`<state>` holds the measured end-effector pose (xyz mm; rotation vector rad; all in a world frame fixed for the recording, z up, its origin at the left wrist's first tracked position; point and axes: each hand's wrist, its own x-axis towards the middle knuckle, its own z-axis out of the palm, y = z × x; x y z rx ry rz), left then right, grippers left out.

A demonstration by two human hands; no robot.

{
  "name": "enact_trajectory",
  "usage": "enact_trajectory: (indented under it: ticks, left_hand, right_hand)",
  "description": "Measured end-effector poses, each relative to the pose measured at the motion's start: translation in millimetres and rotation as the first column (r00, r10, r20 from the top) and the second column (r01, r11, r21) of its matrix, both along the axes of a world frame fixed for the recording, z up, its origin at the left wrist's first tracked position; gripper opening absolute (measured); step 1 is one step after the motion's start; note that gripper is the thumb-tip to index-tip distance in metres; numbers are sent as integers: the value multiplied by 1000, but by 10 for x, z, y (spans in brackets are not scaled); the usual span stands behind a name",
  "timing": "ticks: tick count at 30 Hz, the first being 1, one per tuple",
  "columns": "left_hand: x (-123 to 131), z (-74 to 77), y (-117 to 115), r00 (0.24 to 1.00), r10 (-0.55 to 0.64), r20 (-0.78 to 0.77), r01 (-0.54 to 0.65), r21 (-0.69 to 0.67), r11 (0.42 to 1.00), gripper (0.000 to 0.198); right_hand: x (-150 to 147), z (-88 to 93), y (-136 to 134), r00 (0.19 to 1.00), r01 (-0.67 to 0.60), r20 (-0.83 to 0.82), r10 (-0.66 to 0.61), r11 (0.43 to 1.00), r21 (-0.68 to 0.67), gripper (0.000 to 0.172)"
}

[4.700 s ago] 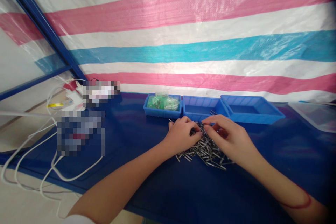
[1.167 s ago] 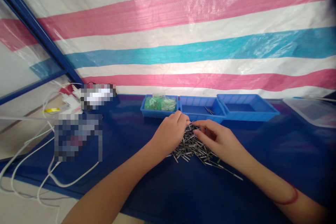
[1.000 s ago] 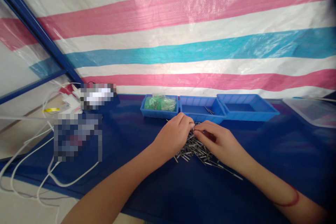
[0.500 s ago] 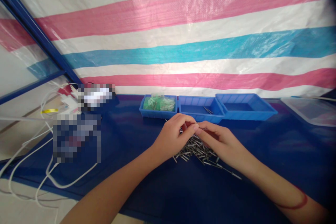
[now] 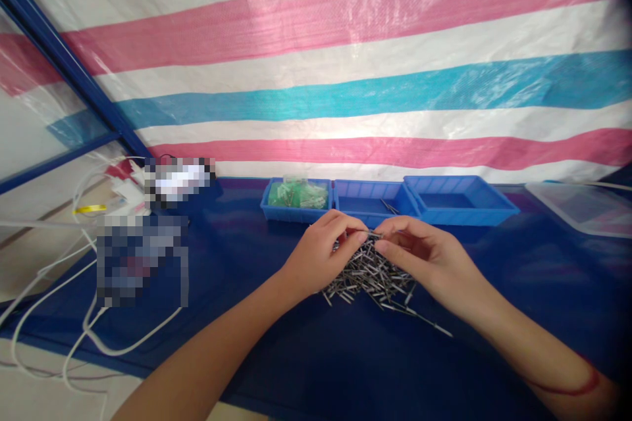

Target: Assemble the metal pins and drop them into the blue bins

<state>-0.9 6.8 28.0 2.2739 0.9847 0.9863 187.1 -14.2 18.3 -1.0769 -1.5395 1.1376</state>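
My left hand (image 5: pixel 323 253) is closed in a pinch, with a thin metal blind rivet (image 5: pixel 374 234) sticking out to the right from between thumb and forefinger. Close by on the right is my right hand (image 5: pixel 434 260), its thumb and forefinger parted around the rivet's free end. Whether its fingertips touch the rivet is hard to make out. Beneath both hands lies a loose pile of similar silver rivets (image 5: pixel 378 276) on the dark blue tabletop (image 5: pixel 306 355). One rivet points out of the pile toward the lower right.
Three blue bins stand behind the pile: the left bin (image 5: pixel 291 214) holds green-tinted bags, the middle bin (image 5: pixel 355 207) a few rivets. The right bin (image 5: pixel 464 214) adjoins it. A translucent lid (image 5: pixel 582 210) lies far right. White cables (image 5: pixel 123 348) and blurred-out items occupy the left side.
My right hand has drawn slightly right, and its thumb and forefinger have parted. The rivet in my left pinch now shows between the hands. The left hand has hardly moved.
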Motion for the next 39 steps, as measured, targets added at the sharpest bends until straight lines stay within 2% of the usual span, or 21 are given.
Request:
enact_trajectory:
  ticks: [5,8,12,15,18,22,29,33,39]
  left_hand:
    - [16,3,-25,997,-79,-21,78,-17,997,25]
    - [24,4,-25,997,-58,-40,57,-37,998,26]
    - [-18,-43,37,996,58,-63,-62,-61,996,28]
    - [-84,-98,104,988,70,-140,-75,-33,997,26]
    - [-146,-138,155,967,63,-247,-60,22,998,24]
    - [-202,-161,207,929,123,-349,-101,80,992,24]
    - [-266,-188,289,875,238,-422,-206,120,971,24]
    - [-278,-198,308,851,265,-452,-236,122,964,24]
    - [-234,-212,318,830,229,-509,-208,98,973,24]
  right_hand:
    - [28,39,-59,974,18,218,-58,983,181,20]
    - [58,60,-17,937,39,327,-123,967,251,21]
    - [133,33,277,920,198,270,-283,933,301,24]
    - [195,5,596,846,302,317,-429,875,379,27]
    - [226,5,821,755,287,427,-497,837,467,31]
    - [226,23,792,713,203,536,-452,865,460,39]
    - [197,-93,334,819,61,522,-237,941,332,33]
    - [182,-141,237,825,83,502,-257,936,342,27]
    - [207,-150,224,807,31,532,-256,918,395,24]
